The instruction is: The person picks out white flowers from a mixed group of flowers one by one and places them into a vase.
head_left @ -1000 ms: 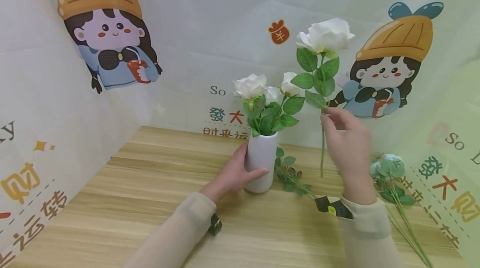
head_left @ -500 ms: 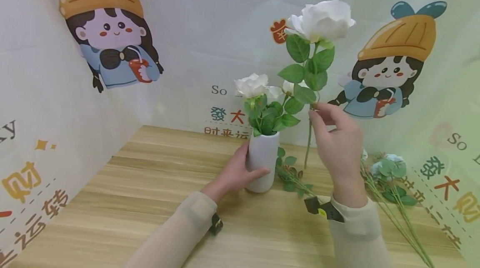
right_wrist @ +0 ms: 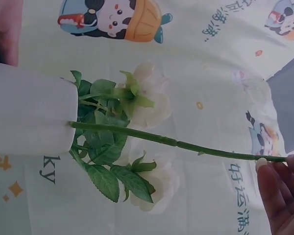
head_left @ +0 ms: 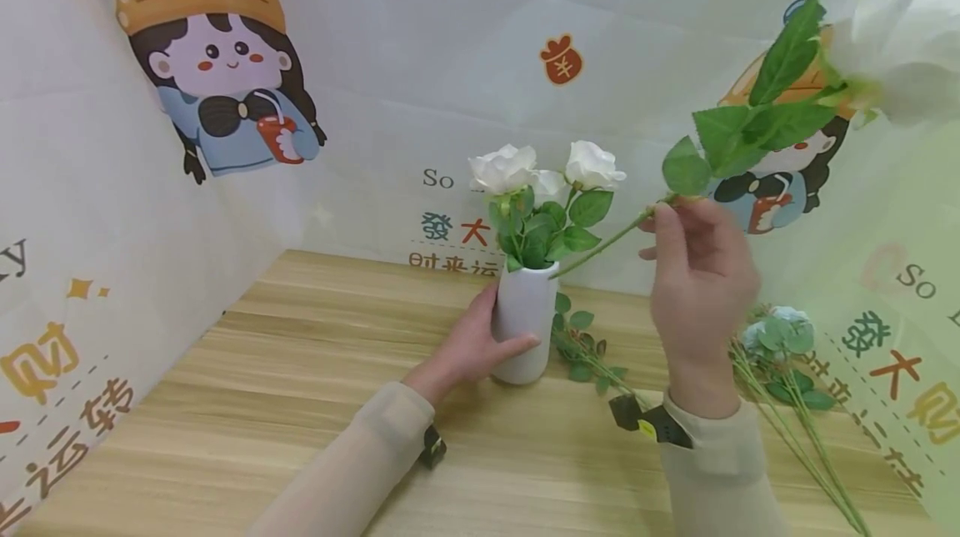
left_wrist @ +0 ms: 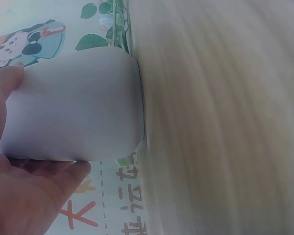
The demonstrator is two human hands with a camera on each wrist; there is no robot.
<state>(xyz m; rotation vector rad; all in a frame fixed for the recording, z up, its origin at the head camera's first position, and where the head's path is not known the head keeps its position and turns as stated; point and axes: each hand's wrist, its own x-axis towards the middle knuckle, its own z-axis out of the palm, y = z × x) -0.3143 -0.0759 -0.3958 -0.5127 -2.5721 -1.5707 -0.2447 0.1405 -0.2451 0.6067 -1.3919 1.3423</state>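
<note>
A white vase (head_left: pixel 522 320) stands upright on the wooden table, with several white roses (head_left: pixel 504 170) and green leaves rising from its mouth. My left hand (head_left: pixel 472 345) grips the vase low on its side, thumb across the front; the left wrist view shows the fingers curled round the vase wall (left_wrist: pixel 78 107). Between thumb and fingers my right hand (head_left: pixel 705 270) pinches the stem of another white rose (head_left: pixel 892 45), which tilts up to the right. The lower end of its stem (right_wrist: pixel 137 133) overlaps the vase's rim in the right wrist view.
A leafy green sprig (head_left: pixel 581 353) lies right of the vase. Farther right lie pale blue flowers (head_left: pixel 780 333) with long stems. A printed cloth (head_left: pixel 390 62) with cartoon figures hangs behind the table (head_left: pixel 247 404) and along its sides.
My right hand has first lifted the rose leftward, then moved back right. The rose has gone from nearly upright to strongly tilted, its stem end now at the vase rim. My left hand stays put.
</note>
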